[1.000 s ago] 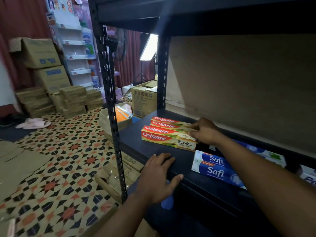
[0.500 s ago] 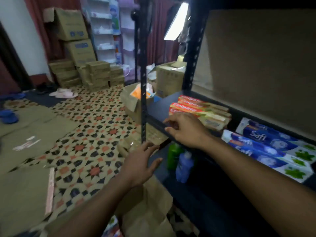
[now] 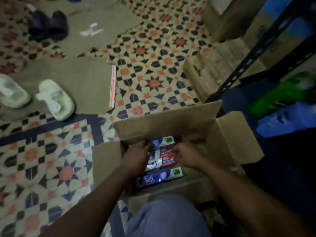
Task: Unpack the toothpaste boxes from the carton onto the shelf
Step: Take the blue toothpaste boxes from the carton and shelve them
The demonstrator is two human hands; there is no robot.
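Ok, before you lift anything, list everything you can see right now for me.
carton: one, brown, open, floor centre
toothpaste boxes: at least four, blue and red-white, inside carton
pale sandals: two, cream, floor left
dark sandals: two, black, top left
flat cardboard: sheets, brown, on tiled floor
shelf rack: one, black, right
green bottle: one, low in rack
blue bottle: one, beside it
left hand: in carton at box ends, grip unclear
right hand: same

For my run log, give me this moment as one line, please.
stage: both hands in carton | left hand: at toothpaste boxes, left ends | right hand: at right ends | grip: unclear, blurred
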